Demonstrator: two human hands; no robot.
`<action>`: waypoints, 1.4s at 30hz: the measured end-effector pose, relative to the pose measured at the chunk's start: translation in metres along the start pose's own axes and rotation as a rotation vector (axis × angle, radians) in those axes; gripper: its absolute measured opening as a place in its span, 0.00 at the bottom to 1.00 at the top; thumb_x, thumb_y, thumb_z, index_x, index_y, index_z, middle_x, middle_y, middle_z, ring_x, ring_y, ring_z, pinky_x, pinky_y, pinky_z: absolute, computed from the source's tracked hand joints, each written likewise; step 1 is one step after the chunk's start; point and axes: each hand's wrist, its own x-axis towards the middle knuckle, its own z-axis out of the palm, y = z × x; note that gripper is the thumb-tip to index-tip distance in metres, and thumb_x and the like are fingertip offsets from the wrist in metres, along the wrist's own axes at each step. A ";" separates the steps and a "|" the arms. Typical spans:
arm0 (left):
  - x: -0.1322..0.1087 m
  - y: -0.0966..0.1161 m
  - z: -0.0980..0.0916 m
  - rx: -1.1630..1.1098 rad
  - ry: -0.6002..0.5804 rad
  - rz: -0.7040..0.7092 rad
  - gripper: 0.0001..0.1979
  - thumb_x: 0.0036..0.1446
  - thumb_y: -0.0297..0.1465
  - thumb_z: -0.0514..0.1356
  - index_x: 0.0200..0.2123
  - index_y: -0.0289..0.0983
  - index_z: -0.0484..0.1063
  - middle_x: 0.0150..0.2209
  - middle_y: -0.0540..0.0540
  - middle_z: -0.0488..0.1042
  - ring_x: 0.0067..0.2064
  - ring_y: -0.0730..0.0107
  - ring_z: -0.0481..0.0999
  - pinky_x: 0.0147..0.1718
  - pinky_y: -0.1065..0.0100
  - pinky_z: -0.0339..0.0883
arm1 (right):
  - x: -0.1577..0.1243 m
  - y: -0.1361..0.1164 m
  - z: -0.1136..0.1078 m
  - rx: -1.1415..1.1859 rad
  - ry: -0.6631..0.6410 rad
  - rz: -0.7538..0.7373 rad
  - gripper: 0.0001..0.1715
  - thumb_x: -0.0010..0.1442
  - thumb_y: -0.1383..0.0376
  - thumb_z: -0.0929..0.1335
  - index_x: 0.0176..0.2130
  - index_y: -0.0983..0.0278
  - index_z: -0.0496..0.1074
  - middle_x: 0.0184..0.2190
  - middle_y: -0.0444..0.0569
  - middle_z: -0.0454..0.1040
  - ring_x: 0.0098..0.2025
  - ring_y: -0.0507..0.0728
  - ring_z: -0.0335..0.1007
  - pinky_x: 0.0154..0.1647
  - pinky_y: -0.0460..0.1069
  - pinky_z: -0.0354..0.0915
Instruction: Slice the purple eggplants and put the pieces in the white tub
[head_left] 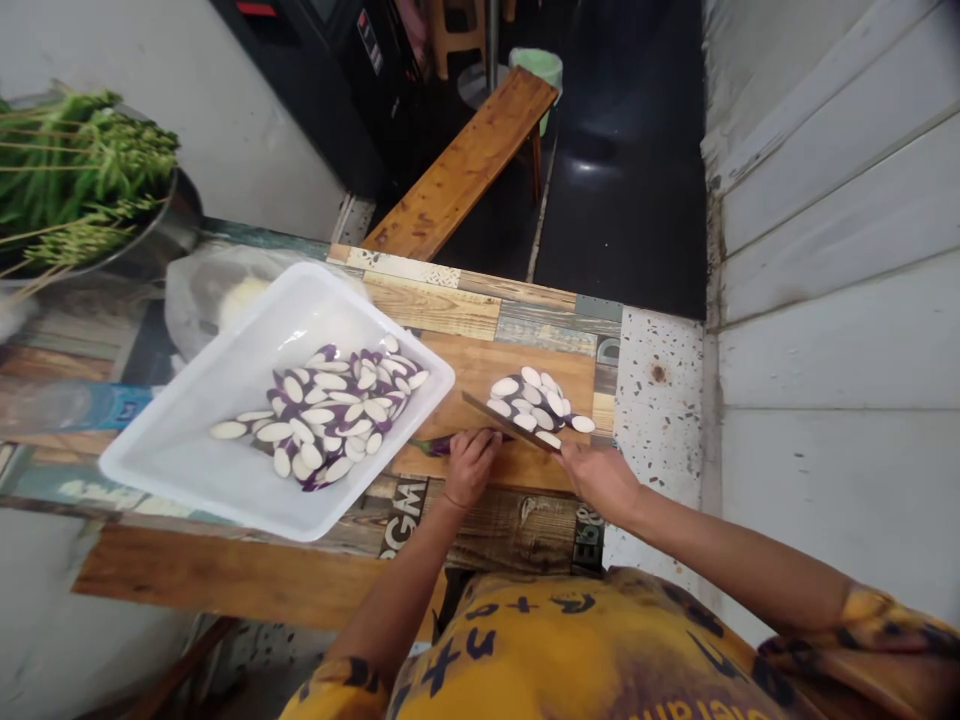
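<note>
My left hand is closed over a slim purple eggplant, whose green stem end points left. The eggplant lies on a wooden cutting board. Gripped by its handle in my right hand is a kitchen knife, its blade slanting across the board close to my left fingertips. Beyond the blade sits a small heap of oval eggplant slices, white inside with purple skin. Left of the board, a white plastic tub holds many more eggplant slices. My left fingers hide part of the eggplant.
A metal bowl of skewered greens stands at the far left, with a plastic bottle lying below it. A clear plastic bag rests behind the tub. Wooden benches flank the table; a white wall rises at right.
</note>
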 end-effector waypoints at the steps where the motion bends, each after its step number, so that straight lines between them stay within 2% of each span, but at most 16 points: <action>1: -0.001 -0.001 0.001 -0.031 0.002 0.003 0.14 0.59 0.25 0.53 0.47 0.37 0.71 0.42 0.41 0.74 0.47 0.63 0.67 0.44 0.60 0.58 | -0.008 0.002 0.001 -0.001 -0.004 -0.009 0.21 0.67 0.61 0.51 0.39 0.68 0.65 0.29 0.54 0.75 0.29 0.56 0.72 0.23 0.46 0.54; 5: -0.006 -0.006 0.005 -0.099 0.008 0.001 0.12 0.59 0.24 0.53 0.44 0.35 0.72 0.42 0.41 0.74 0.48 0.63 0.66 0.45 0.60 0.61 | -0.027 0.009 0.004 0.017 -0.041 -0.039 0.18 0.67 0.63 0.53 0.36 0.68 0.66 0.27 0.52 0.74 0.28 0.56 0.72 0.23 0.47 0.53; 9: -0.007 -0.007 0.005 -0.108 0.003 0.003 0.11 0.60 0.25 0.53 0.43 0.36 0.72 0.42 0.41 0.74 0.47 0.63 0.66 0.45 0.59 0.61 | -0.029 0.013 0.004 0.028 -0.085 -0.049 0.19 0.67 0.63 0.53 0.35 0.68 0.66 0.27 0.52 0.74 0.29 0.56 0.72 0.24 0.46 0.55; 14: -0.001 -0.003 0.002 -0.116 0.002 0.006 0.11 0.60 0.25 0.53 0.42 0.35 0.72 0.41 0.41 0.74 0.46 0.64 0.66 0.44 0.59 0.62 | -0.005 0.002 0.009 0.048 -0.120 -0.027 0.21 0.67 0.60 0.52 0.39 0.68 0.67 0.31 0.54 0.76 0.31 0.58 0.73 0.26 0.47 0.59; 19: 0.000 -0.007 -0.010 -0.133 -0.058 -0.018 0.13 0.61 0.25 0.50 0.45 0.36 0.71 0.43 0.41 0.73 0.47 0.64 0.67 0.46 0.59 0.63 | 0.024 -0.012 0.016 0.129 -0.084 0.020 0.22 0.67 0.59 0.53 0.42 0.69 0.67 0.35 0.57 0.76 0.35 0.59 0.74 0.30 0.48 0.62; 22: -0.002 -0.012 -0.021 -0.012 0.011 -0.116 0.13 0.60 0.28 0.53 0.47 0.35 0.69 0.44 0.40 0.73 0.48 0.62 0.68 0.47 0.58 0.62 | 0.026 -0.004 0.016 0.153 -0.066 0.057 0.22 0.66 0.58 0.53 0.41 0.69 0.67 0.36 0.58 0.75 0.36 0.58 0.73 0.32 0.47 0.62; 24: -0.001 -0.011 -0.024 0.063 0.037 -0.180 0.13 0.59 0.31 0.56 0.47 0.35 0.70 0.42 0.40 0.73 0.47 0.60 0.68 0.47 0.57 0.61 | 0.025 0.004 0.015 0.143 -0.049 0.073 0.22 0.66 0.58 0.53 0.41 0.69 0.67 0.36 0.59 0.75 0.36 0.57 0.73 0.32 0.46 0.62; 26: 0.001 -0.006 -0.022 0.047 0.009 -0.162 0.13 0.58 0.31 0.57 0.46 0.36 0.70 0.41 0.41 0.74 0.46 0.61 0.69 0.46 0.58 0.61 | 0.023 0.011 0.012 0.123 -0.039 0.065 0.22 0.66 0.58 0.53 0.41 0.69 0.67 0.34 0.58 0.75 0.36 0.58 0.73 0.31 0.46 0.61; 31: 0.005 0.005 -0.005 -0.011 0.045 -0.132 0.11 0.57 0.29 0.58 0.44 0.37 0.71 0.42 0.41 0.73 0.46 0.62 0.68 0.44 0.60 0.61 | 0.012 0.011 0.007 0.085 -0.022 0.015 0.20 0.67 0.59 0.53 0.41 0.68 0.66 0.34 0.56 0.75 0.34 0.58 0.73 0.28 0.46 0.60; 37: -0.004 0.001 0.002 -0.053 0.038 -0.109 0.12 0.57 0.28 0.57 0.45 0.40 0.72 0.41 0.43 0.74 0.44 0.66 0.68 0.44 0.62 0.60 | -0.020 0.007 0.003 0.018 -0.052 -0.011 0.19 0.67 0.62 0.52 0.38 0.68 0.66 0.29 0.54 0.74 0.30 0.57 0.72 0.25 0.46 0.57; 42: 0.000 0.001 0.000 -0.045 0.060 -0.090 0.09 0.56 0.25 0.58 0.39 0.41 0.74 0.41 0.45 0.74 0.44 0.64 0.68 0.42 0.61 0.59 | -0.032 0.009 0.005 -0.005 -0.023 -0.035 0.16 0.66 0.64 0.54 0.35 0.66 0.66 0.28 0.52 0.73 0.28 0.56 0.71 0.24 0.46 0.55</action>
